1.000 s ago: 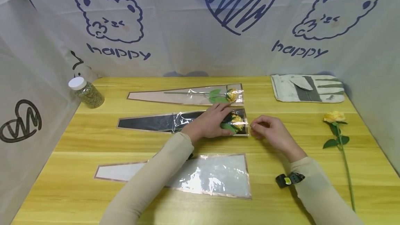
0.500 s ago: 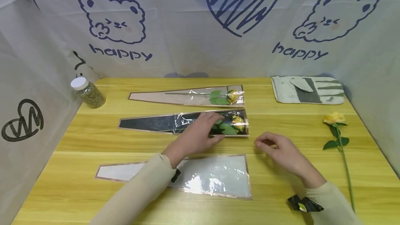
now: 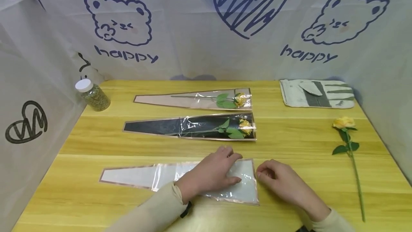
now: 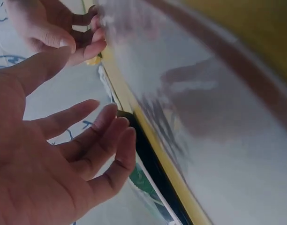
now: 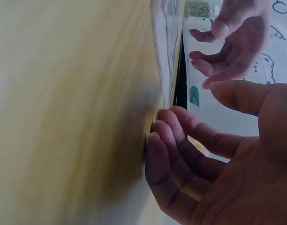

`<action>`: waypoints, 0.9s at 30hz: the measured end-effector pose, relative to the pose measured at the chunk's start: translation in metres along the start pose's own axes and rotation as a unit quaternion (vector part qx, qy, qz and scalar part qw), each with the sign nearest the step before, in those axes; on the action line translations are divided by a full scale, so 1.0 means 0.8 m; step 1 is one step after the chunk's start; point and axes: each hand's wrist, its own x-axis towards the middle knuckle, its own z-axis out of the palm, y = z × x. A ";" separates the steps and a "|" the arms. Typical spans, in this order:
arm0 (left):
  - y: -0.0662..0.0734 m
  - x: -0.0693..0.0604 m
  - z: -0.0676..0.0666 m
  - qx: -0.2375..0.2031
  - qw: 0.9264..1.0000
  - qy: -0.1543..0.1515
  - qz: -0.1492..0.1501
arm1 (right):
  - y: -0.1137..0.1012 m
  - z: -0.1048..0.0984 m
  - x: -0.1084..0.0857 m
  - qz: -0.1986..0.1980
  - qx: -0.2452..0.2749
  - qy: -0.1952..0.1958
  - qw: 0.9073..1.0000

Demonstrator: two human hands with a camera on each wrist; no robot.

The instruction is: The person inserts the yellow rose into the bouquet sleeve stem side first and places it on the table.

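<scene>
A clear-fronted white flower sleeve (image 3: 135, 177) with a copper-coloured border lies flat at the front of the table. Over its wide right half is my left hand (image 3: 210, 171), fingers spread and loosely bent; in the left wrist view they show a gap above the film. My right hand (image 3: 283, 182) is at the sleeve's right edge. In the right wrist view its fingertips (image 5: 155, 136) rest by the table surface, thumb apart, nothing held. Behind lie a black sleeve (image 3: 151, 126) and a pale pink sleeve (image 3: 154, 99), each with a yellow rose inside.
A loose yellow rose (image 3: 344, 121) with a long stem lies at the right of the wooden table (image 3: 289, 135). White-and-grey gloves (image 3: 317, 93) lie at the back right. A white-capped jar (image 3: 93, 96) of dried bits stands at the back left, near the printed cloth wall.
Both hands have come away from the black sleeve and moved toward the front. The left is now above the white sleeve, the right at its right edge. The sleeves stay in place.
</scene>
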 end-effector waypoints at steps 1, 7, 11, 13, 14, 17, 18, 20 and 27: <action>0.002 0.000 0.003 0.011 1.000 -0.006 -0.001 | -0.001 0.001 -0.001 0.006 -0.006 0.001 1.000; 0.016 0.003 0.013 0.069 0.997 -0.044 0.002 | -0.003 0.006 -0.004 0.042 -0.013 -0.001 0.999; 0.021 0.006 0.020 0.100 0.993 -0.054 0.014 | -0.001 0.007 -0.003 0.038 0.015 0.000 0.999; 0.022 0.007 0.022 0.112 0.992 -0.051 0.018 | 0.001 0.007 -0.003 0.029 0.030 -0.004 0.999; 0.022 0.007 0.024 0.116 0.992 -0.048 0.020 | 0.002 0.007 -0.003 0.026 0.036 -0.007 0.999; 0.022 0.007 0.025 0.110 0.993 -0.046 0.015 | 0.004 0.008 -0.002 0.018 0.056 -0.023 0.998; 0.022 0.007 0.025 0.105 0.993 -0.048 0.011 | 0.005 0.008 -0.002 0.015 0.063 -0.029 0.997; 0.023 0.007 0.024 0.092 0.994 -0.054 0.002 | 0.006 0.009 -0.002 0.007 0.076 -0.041 0.996; 0.024 0.006 0.023 0.046 0.997 -0.057 -0.015 | 0.007 0.011 -0.003 -0.027 0.127 -0.080 0.988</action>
